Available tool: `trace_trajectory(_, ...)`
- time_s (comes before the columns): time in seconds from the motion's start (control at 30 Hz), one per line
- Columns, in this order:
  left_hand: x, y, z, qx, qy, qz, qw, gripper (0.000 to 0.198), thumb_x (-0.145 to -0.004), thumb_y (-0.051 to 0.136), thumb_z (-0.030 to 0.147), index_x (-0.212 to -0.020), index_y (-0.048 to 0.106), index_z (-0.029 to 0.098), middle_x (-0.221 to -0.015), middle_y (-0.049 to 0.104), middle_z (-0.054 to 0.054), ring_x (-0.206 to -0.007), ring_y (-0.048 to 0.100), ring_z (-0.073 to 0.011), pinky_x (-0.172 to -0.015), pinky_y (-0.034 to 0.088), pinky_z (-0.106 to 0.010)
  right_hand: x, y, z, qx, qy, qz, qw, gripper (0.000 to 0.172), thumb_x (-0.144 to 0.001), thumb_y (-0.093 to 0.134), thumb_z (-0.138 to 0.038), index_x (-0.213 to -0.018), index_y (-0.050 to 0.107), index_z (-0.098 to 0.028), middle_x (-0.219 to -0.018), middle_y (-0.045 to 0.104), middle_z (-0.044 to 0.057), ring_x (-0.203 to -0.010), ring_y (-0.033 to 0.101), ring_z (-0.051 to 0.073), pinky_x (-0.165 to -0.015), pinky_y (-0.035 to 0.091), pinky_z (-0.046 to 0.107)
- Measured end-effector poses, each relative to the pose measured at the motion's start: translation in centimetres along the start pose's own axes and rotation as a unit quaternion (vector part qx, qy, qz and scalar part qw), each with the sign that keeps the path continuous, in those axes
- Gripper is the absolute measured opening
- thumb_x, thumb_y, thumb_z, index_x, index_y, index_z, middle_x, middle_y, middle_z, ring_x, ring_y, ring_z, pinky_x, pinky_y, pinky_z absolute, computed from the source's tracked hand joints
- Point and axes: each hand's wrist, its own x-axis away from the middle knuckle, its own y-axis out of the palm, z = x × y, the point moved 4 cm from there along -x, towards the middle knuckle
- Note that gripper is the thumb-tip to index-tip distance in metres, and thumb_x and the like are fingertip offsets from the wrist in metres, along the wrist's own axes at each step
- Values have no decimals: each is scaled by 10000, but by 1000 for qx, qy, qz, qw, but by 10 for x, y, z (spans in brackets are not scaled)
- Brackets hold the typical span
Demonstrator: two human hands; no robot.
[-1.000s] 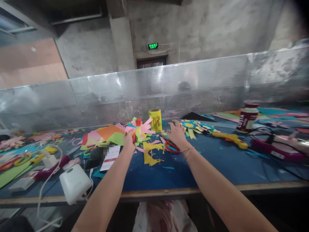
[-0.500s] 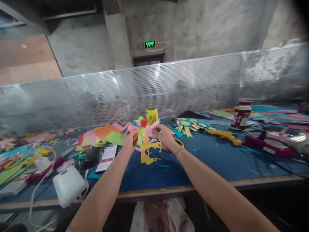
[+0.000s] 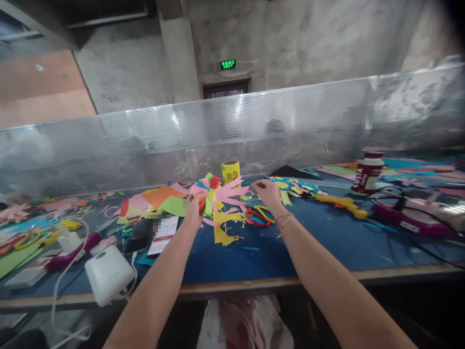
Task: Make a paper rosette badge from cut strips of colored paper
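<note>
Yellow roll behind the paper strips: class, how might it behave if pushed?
The yellow roll might tip, standing on end. Once down, it would probably roll on its round side. Its hollow-looking top suggests it's fairly light.

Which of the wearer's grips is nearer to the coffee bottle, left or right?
Right. The right grip is apart from the coffee bottle, to its left; the left grip is farther left, holding coloured paper strips.

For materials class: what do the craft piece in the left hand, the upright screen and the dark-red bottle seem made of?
Craft piece in the left hand: probably matt paper; thin, flat strips.
Screen: likely shiny metal; perforations, bright highlights.
Bottle: plastic or metal, unclear; smooth printed surface.
</note>
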Motion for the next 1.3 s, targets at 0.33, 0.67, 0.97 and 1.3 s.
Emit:
trace_trajectory(0.33,-3,-2,1,4,10,12,1000,257,-520,671,182,-654,452,182,-547,576,35,-484,587,-127,-495,466,-234,6,3,5,301,-90,-45,948,316,-755,454,-113,-1025,618,-112,-1103,598,147,-1066,518,223,-907,363,319)
trace_trajectory(0.67,5,6,1,-29,9,-38,999,289,-511,712,195,-730,524,172,-608,624,6,-571,622,-143,-548,477,-240,19,3,-35,189,-256,15,948,226,-804,467,-208,-972,614,-184,-989,550,106,-932,514,233,-829,389,389)
trace_trajectory(0.97,17,20,-5,-60,-8,-110,992,309,-482,744,182,-735,568,160,-672,644,-14,-600,613,-126,-619,483,-252,48,31,-70,107,-377,-72,917,139,-815,512,-243,-849,642,-211,-943,524,65,-891,496,182,-821,414,346)
trace_trajectory(1.3,18,20,-6,-64,-30,-118,990,301,-492,750,212,-700,537,165,-606,614,0,-510,579,-106,-533,454,-223,55,33,-77,127,-416,-100,895,139,-828,504,-252,-827,628,-189,-919,481,77,-913,472,185,-833,419,356)
